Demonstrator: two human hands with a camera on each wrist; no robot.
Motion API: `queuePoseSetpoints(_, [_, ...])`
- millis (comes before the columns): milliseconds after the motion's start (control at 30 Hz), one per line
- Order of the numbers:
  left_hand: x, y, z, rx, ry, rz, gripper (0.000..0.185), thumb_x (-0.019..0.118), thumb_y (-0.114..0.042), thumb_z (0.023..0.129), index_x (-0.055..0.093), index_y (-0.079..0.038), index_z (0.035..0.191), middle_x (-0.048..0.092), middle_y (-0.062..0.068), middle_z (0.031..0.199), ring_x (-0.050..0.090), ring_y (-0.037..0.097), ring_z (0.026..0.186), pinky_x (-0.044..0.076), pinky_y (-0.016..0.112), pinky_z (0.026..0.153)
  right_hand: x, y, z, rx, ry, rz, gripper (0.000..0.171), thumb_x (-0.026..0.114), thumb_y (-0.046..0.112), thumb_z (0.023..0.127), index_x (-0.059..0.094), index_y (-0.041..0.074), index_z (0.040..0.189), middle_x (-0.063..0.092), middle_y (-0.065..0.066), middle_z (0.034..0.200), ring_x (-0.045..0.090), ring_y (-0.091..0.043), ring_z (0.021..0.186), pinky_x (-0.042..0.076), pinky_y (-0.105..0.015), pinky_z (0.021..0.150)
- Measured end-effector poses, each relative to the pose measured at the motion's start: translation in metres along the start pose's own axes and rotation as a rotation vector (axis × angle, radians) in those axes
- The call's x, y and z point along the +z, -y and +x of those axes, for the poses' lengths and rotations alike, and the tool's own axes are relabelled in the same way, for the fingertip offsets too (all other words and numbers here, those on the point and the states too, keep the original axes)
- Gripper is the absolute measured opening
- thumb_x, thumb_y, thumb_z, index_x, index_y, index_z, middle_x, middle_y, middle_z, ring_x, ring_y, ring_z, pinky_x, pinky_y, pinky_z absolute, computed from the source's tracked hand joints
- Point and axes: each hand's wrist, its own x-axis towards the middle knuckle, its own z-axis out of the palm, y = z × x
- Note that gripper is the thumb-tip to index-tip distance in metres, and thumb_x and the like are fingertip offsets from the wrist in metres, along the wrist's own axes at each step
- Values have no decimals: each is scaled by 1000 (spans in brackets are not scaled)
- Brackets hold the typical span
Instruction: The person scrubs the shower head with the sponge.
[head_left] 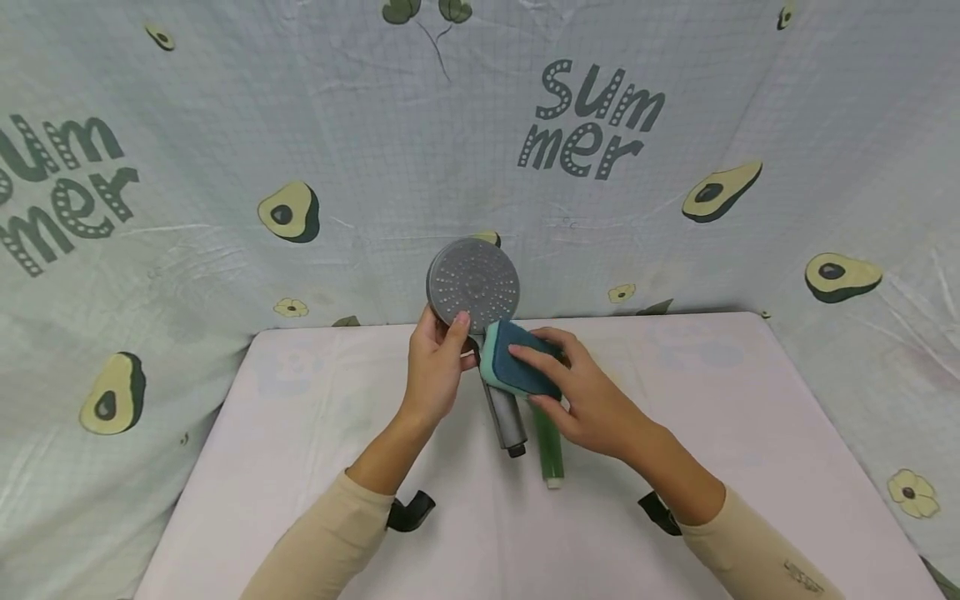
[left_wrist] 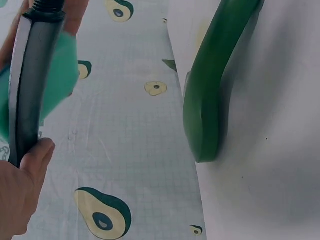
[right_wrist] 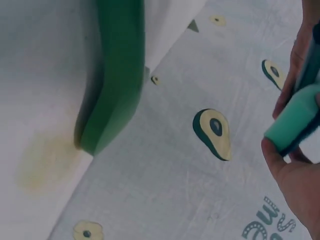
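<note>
Backdrop: avocado-print cloth (head_left: 225, 125) hung behind and around both sides, "summer" lettering on it. It also fills the middle of both wrist views.

Below it, the pale pink surface (head_left: 712, 467), draped and flat, reaching back to the cloth.

My arms come in from the bottom edge, beige sleeves, a dark strap at each wrist.

Shower head (head_left: 473, 285): grey round face with nozzle dots, held upright above the far middle of the surface, face toward me, handle (head_left: 504, 417) angled down toward me, dark end cap at its tip. It's off the surface.

My left hand (head_left: 435, 371) has its fingers wrapped round the neck just under the round face, thumb tip on the rim. Left wrist view shows the dark handle running through that grip.

My right hand (head_left: 592, 400) grips a sponge (head_left: 517, 358), dark blue top over a mint layer, fingers across the top, thumb underneath. Sponge edge touches the neck below the face.

Green tube (head_left: 549, 446) lies on the surface just beside the handle, under my right hand, pale cap toward me.
</note>
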Motion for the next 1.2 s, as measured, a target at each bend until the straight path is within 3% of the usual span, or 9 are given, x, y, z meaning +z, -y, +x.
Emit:
queuePoseSetpoints(267, [-5, 5, 6, -1, -4, 157, 39, 51, -17, 110, 47, -12, 149, 63, 18, 133, 72, 34, 110, 64, 32, 76, -6, 13, -16, -297, 169, -272, 70, 80, 16, 88, 53, 31, 150, 47, -19, 148, 53, -37, 125, 56, -49, 99])
queuePoseSetpoints(433, [-4, 6, 5, 7, 8, 159, 42, 49, -17, 111, 44, -14, 152, 59, 16, 138, 70, 34, 115, 64, 33, 80, -11, 20, -3, -287, 152, -457, 70, 81, 14, 84, 56, 32, 147, 50, -20, 145, 56, -41, 121, 58, -47, 97])
queuePoseSetpoints(667, [-2, 4, 3, 23, 36, 149, 43, 45, -18, 111, 41, -11, 154, 55, 18, 142, 62, 31, 128, 61, 34, 93, -12, 21, 24, -250, 62, -568, 62, 79, 14, 90, 58, 29, 146, 51, -22, 144, 57, -43, 120, 58, -49, 98])
queuePoseSetpoints(767, [-3, 4, 5, 39, 33, 165, 43, 45, -18, 111, 43, -11, 154, 55, 17, 142, 60, 29, 130, 59, 37, 98, -11, 25, 26, -291, 92, -595, 63, 82, 16, 86, 60, 30, 144, 53, -21, 143, 57, -43, 119, 57, -48, 98])
queuePoseSetpoints(867, [-4, 5, 6, 37, 22, 167, 42, 46, -18, 111, 44, -12, 153, 55, 17, 140, 62, 30, 128, 60, 37, 94, -8, 30, 17, -369, 154, -630, 66, 87, 20, 81, 62, 30, 142, 54, -19, 143, 58, -42, 118, 56, -48, 98])
queuePoseSetpoints(1033, [-7, 6, 7, 22, -4, 154, 43, 47, -18, 111, 43, -11, 153, 55, 20, 140, 66, 37, 123, 62, 36, 86, -3, 35, -7, -411, 273, -626, 78, 92, 28, 75, 58, 31, 145, 50, -18, 149, 56, -41, 123, 56, -46, 101])
queuePoseSetpoints(1100, [-8, 6, 7, 10, -11, 133, 43, 46, -17, 111, 42, -10, 154, 54, 21, 142, 66, 38, 122, 62, 36, 85, -2, 33, -13, -385, 287, -557, 82, 92, 26, 74, 55, 32, 147, 48, -17, 150, 55, -39, 123, 56, -46, 100])
queuePoseSetpoints(1200, [-9, 5, 5, -6, -19, 84, 44, 42, -16, 112, 37, -8, 156, 53, 21, 144, 65, 39, 123, 63, 36, 84, 3, 24, -17, -314, 234, -363, 74, 85, 18, 82, 53, 31, 147, 45, -19, 150, 52, -37, 126, 55, -47, 100])
